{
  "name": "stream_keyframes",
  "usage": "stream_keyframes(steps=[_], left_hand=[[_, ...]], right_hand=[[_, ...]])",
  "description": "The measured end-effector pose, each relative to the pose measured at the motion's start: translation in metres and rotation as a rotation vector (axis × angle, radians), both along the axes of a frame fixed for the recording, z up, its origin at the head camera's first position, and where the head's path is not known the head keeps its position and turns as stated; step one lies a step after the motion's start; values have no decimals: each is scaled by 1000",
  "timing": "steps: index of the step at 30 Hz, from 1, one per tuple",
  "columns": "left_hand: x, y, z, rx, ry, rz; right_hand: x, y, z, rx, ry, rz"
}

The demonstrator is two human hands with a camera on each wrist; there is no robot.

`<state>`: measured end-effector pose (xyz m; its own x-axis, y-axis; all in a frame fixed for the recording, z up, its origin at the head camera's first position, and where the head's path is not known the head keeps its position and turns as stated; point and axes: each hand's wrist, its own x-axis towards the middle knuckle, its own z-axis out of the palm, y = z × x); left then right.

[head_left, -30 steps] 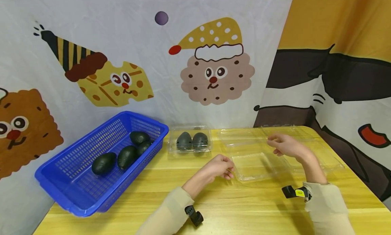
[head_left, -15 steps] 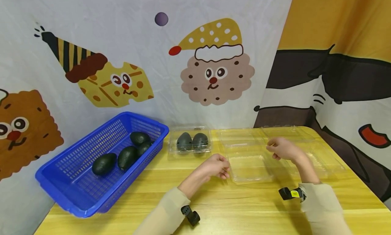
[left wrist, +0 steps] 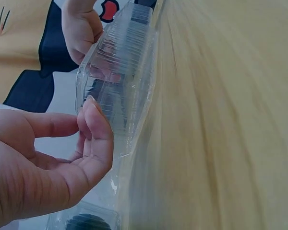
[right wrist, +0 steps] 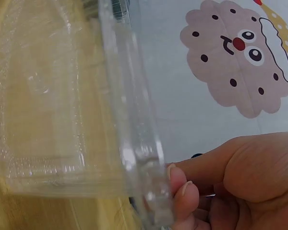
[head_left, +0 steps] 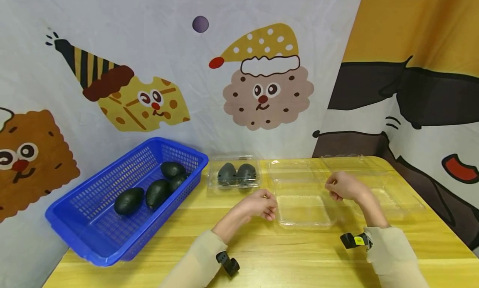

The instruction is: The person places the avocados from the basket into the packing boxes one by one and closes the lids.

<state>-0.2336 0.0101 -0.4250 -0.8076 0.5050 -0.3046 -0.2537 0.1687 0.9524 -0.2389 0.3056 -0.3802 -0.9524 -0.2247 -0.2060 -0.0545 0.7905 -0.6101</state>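
My left hand [head_left: 259,204] and right hand [head_left: 345,185] pinched opposite edges of a clear container [head_left: 304,211] — lower right of frame. A blue basket [head_left: 101,221] stood lower left.

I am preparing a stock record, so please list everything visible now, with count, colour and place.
Basket: 1, blue, table's left
Loose avocados: 4 visible, dark green, in the basket
Boxed avocados: 2, dark, in the closed box
Closed box: 1, clear, right of the basket
Open box: 1, clear, between the hands
Right box: at least 1, clear, table's right
Table: 1, yellow wood, below
Backdrop: count unclear, white and orange, behind
Cheese print: 1, yellow, left
Cookie prints: 2, brown far left, pinkish centre
Dot: 1, purple, upper centre
Partial figure: 1, dark, right
Wrist cameras: 2, black, on wrists
Sleeves: 2, beige, forearms
Left hand: 1, bare, open box's left edge
Right hand: 1, bare, its right edge
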Motion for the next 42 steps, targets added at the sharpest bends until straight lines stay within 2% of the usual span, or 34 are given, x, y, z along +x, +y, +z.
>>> stream_keyframes(steps=[8,17,27,36,42], left_hand=[[-2,-5,-1,7,17,-34],[-2,-9,-3,0,19,-38],[3,-13,-3,-20,13,-45],[10,-18,-5,-12,18,-55],[17,-21,-4,-8,16,-43]], right_hand=[[0,0,-4,2,0,32],[3,-2,-5,-40,-12,48],[11,-3,-8,-82,-32,47],[18,-4,-8,-72,-38,43],[23,-5,-10,-127,-65,36]])
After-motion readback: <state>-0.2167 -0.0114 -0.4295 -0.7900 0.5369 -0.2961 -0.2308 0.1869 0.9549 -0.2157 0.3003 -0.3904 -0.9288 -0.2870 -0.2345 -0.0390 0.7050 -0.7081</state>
